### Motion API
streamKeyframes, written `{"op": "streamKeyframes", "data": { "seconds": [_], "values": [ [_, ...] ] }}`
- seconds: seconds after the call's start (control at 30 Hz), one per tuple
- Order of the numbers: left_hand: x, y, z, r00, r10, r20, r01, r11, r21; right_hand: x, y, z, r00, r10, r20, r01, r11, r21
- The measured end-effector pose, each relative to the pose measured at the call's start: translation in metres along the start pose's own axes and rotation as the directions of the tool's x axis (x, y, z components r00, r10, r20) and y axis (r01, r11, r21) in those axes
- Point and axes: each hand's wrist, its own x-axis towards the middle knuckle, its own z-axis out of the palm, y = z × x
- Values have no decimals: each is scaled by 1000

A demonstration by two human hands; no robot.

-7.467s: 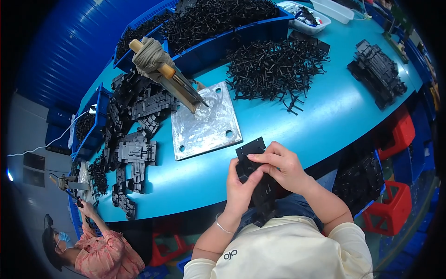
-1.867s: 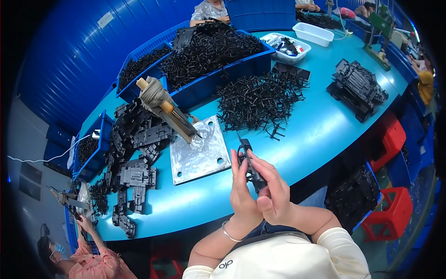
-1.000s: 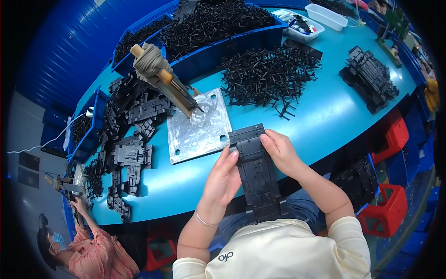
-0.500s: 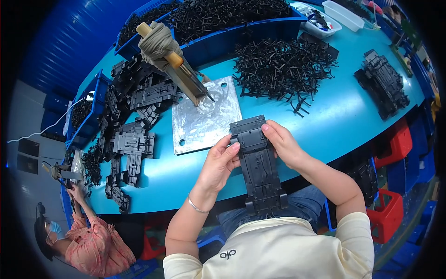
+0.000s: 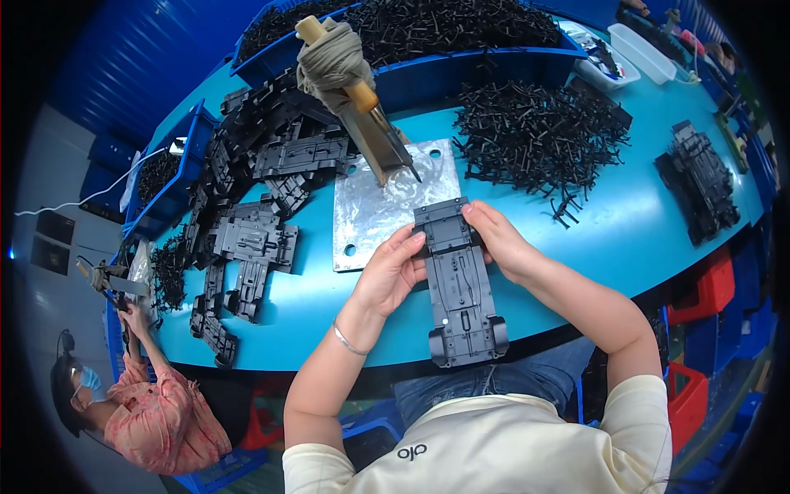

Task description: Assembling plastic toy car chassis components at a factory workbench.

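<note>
Between my two hands is a long black plastic chassis-like part [image 5: 459, 284], its far end over the table edge side of the metal plate and its near end above my lap. My left hand [image 5: 395, 270] is closed on its left edge, thumb on top. On the far right corner my right hand [image 5: 496, 239] grips it, thumb on the upper face and fingers hidden beneath. Just beyond lies a square grey metal plate [image 5: 362, 222] with corner holes. Above that plate stands a soldering-iron-like tool [image 5: 378, 123] with a yellow handle, cloth-wrapped, its thin tip pointing down.
Similar black parts [image 5: 255, 235] lie piled at left, with another stack [image 5: 699, 181] at far right. A heap of small black stick-like pieces [image 5: 539, 132] sits beyond the plate. Blue bins [image 5: 485, 70] hold more. A co-worker [image 5: 169, 420] sits at lower left; red stools [image 5: 687, 403] stand right.
The held part has tipped so its upper face shows more fully and looks lighter. Both hands keep their hold. The whole view has shifted, placing the table things farther right.
</note>
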Motion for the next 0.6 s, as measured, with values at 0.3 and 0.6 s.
{"op": "streamKeyframes", "data": {
  "seconds": [0.3,0.6],
  "values": [
    [28,21,-11,996,-4,90,-3,998,70,21,-11,3,993,-69,-98,62,996,-68],
    [31,31,-8,994,24,110,-30,998,54,27,-20,-2,993,-95,-67,87,990,-112]
  ]
}}
